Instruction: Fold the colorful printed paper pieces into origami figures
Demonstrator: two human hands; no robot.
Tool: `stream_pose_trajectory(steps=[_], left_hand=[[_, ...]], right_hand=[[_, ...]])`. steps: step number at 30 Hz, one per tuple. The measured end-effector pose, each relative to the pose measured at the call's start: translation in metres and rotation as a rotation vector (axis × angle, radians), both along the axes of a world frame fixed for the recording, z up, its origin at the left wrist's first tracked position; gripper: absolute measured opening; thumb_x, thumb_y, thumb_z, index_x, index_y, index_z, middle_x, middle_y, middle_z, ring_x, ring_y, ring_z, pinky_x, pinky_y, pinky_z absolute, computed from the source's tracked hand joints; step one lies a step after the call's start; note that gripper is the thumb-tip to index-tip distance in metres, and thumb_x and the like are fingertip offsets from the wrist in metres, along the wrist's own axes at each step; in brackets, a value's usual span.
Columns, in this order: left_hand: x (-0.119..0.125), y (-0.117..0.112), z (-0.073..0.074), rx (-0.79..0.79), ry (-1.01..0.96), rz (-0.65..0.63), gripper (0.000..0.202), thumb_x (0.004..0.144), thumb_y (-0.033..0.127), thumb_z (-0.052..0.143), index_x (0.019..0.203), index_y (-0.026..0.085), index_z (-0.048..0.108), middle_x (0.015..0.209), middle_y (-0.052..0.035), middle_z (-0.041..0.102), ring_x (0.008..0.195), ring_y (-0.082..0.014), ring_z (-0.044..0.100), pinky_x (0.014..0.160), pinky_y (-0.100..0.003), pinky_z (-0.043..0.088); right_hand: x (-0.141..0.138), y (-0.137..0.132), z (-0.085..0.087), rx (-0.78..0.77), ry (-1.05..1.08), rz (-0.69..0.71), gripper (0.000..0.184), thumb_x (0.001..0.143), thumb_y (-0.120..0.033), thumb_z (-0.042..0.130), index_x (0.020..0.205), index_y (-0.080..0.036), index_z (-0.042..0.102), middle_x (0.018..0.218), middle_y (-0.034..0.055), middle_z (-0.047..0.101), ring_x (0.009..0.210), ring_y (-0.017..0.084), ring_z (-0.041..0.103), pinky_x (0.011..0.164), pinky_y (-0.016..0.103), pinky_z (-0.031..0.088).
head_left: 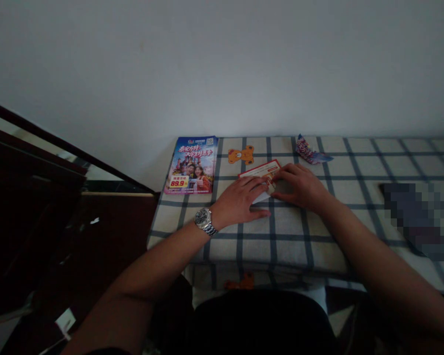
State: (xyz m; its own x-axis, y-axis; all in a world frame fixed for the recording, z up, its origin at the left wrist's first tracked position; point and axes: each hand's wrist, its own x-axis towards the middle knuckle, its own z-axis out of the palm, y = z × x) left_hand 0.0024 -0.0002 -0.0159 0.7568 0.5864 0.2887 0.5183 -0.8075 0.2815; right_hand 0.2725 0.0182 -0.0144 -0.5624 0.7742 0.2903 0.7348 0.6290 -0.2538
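Note:
A red-bordered printed leaflet point(257, 170) lies on the checked cloth, partly folded, with a white part showing between my hands. My left hand point(239, 199), with a metal watch at the wrist, rests flat across its left side, thumb stretched out toward me. From the right, my right hand point(298, 185) bends its fingers over the leaflet's right edge, thumb low against the paper. Both hands cover much of the sheet. Left of them is a stack of colourful flyers point(191, 165). A crumpled or folded colourful paper point(313, 152) sits beyond my right hand.
The cloth point(237, 246) has dark stripes and a bear print point(240, 155), and covers a table against a pale wall point(222, 64). A dark, partly pixelated object point(410, 217) lies at the right. Dark furniture point(29, 207) stands to the left.

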Motion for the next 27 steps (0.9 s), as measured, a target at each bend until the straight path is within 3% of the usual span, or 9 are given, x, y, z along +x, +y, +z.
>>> stream_pose_trajectory(steps=[5, 12, 19, 27], left_hand=[[0.0, 0.001, 0.001, -0.007, -0.005, 0.0, 0.071, 0.095, 0.063, 0.068, 0.149, 0.018, 0.053, 0.156, -0.0133, 0.053, 0.147, -0.0306, 0.046, 0.127, -0.05, 0.038], [-0.002, 0.002, -0.002, 0.04, 0.034, -0.019, 0.067, 0.099, 0.064, 0.062, 0.154, 0.027, 0.053, 0.158, -0.0119, 0.05, 0.147, -0.0319, 0.045, 0.125, -0.053, 0.039], [-0.001, 0.0, -0.001, 0.059, 0.047, -0.019, 0.067, 0.097, 0.067, 0.062, 0.151, 0.027, 0.057, 0.16, -0.0125, 0.046, 0.146, -0.0333, 0.043, 0.125, -0.054, 0.038], [-0.002, 0.0, -0.003, 0.053, 0.04, -0.021, 0.068, 0.096, 0.067, 0.063, 0.152, 0.029, 0.055, 0.159, -0.0121, 0.047, 0.147, -0.0332, 0.043, 0.124, -0.055, 0.038]], right_hand=[[0.004, -0.001, 0.0, -0.013, 0.026, 0.029, 0.039, 0.088, -0.042, 0.079, 0.122, -0.026, 0.068, 0.129, 0.0132, 0.066, 0.115, 0.036, 0.064, 0.098, 0.052, 0.053], [0.002, 0.005, -0.003, -0.014, 0.216, -0.047, 0.009, 0.099, -0.03, 0.064, 0.102, -0.023, 0.069, 0.099, 0.009, 0.07, 0.092, 0.027, 0.068, 0.083, 0.041, 0.056], [-0.005, 0.004, -0.006, 0.025, 0.18, -0.045, 0.006, 0.094, -0.028, 0.069, 0.092, -0.023, 0.07, 0.105, 0.0102, 0.068, 0.095, 0.028, 0.067, 0.085, 0.044, 0.055], [-0.007, 0.014, -0.009, 0.033, 0.201, -0.17, 0.009, 0.094, -0.028, 0.067, 0.088, -0.022, 0.069, 0.096, 0.0092, 0.068, 0.086, 0.026, 0.065, 0.077, 0.04, 0.052]])
